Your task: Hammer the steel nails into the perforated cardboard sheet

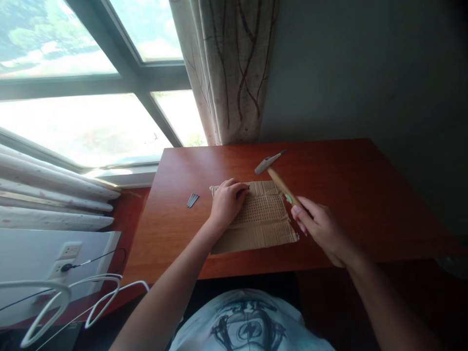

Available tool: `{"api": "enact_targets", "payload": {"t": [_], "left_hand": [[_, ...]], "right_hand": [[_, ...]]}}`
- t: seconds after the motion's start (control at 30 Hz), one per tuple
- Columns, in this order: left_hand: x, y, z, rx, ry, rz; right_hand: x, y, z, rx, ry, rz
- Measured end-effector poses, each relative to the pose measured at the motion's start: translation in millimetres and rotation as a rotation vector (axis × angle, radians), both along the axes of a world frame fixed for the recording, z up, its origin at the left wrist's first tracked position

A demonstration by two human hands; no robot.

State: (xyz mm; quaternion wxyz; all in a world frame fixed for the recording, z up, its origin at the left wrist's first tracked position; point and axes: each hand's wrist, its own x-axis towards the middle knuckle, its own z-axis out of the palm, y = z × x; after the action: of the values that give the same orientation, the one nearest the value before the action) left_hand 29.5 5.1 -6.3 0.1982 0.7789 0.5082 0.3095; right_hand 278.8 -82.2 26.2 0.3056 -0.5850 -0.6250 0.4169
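R hand (320, 222) gripping wooden handle of hammer (281, 184), fingers wrapped nr the lower end. Hammer's tilted up + to pic left, head in the air past far R corner of cardboard (256, 239), apart from it. Thin end of head points R/up, blunt end L/down. Green mark on handle just above grip.

L hand (227, 202) rests on far L part of cardboard, thumb + index brought together at far edge. Small dark bit shows at the tips; can't tell what it is or if it's pinched.

Cardboard lies flat on reddish-brown tabletop (347, 204), nr the edge closest to wearer. Rough edges, grid of small dark holes or dots (261, 209) across the mid, partly under L hand.

Grp of nails (192, 200) on tabletop, L of cardboard, apart from it, lying side by side, approx parallel. Qty unclear at this res.

Bkgd: window (73, 126) far L, bright; patterned curtain (237, 63) behind tabletop. Wall socket (70, 250) low L, 1 black plug (66, 267) in the unit below it, white cable (109, 278) looped nearby.
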Motion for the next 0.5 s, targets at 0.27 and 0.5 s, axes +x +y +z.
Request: {"api": "enact_targets", "payload": {"t": [0.27,0.5], "left_hand": [[-0.5,0.2,0.2,0.006,-0.007,-0.002],[-0.8,-0.2,1.5,0.006,-0.005,-0.001]], "right_hand": [[-9.3,-12.2,23.1,0.038,-0.175,0.093],[-10.7,-8.1,34.7,0.125,-0.289,0.140]]}}
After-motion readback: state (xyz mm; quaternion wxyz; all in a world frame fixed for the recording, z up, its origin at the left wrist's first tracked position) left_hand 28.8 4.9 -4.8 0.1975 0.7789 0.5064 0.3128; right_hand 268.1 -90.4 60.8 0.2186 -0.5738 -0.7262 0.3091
